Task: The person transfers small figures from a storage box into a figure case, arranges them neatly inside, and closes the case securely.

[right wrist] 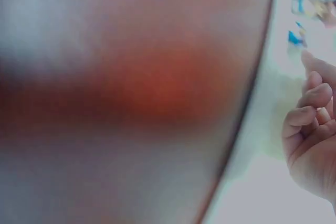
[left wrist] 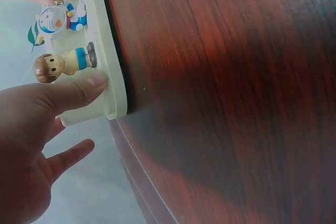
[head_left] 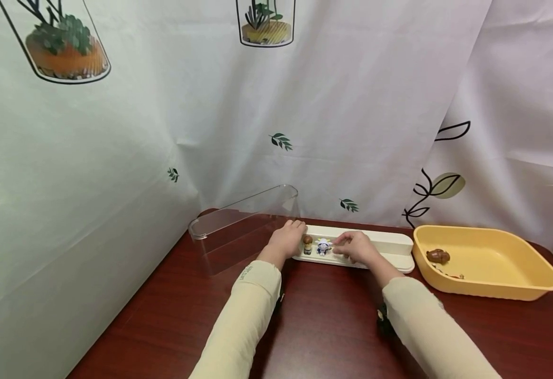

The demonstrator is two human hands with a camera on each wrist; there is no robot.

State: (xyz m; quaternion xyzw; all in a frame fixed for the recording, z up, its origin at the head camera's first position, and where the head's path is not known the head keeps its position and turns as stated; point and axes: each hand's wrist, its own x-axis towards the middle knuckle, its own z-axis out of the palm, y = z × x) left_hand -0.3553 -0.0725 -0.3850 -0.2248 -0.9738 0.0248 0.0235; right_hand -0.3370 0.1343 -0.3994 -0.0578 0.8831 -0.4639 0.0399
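Note:
A long cream display base with a raised back step lies on the table. My left hand grips its left end, the thumb on the front ledge and the other fingers partly hidden behind. Just beside that thumb stands a brown-haired figurine in a yellow top and blue shorts. To its right stands a blue-and-white cat figurine in a white hood. My right hand is at the cat figurine's right side, fingertips close to it, with nothing showing between them; its lower fingers curl loosely in the right wrist view.
Behind and left of the base stands a clear plastic cover. At the right, a yellow tray holds a brown figurine and other small pieces. A patterned cloth hangs along the table's back and left side.

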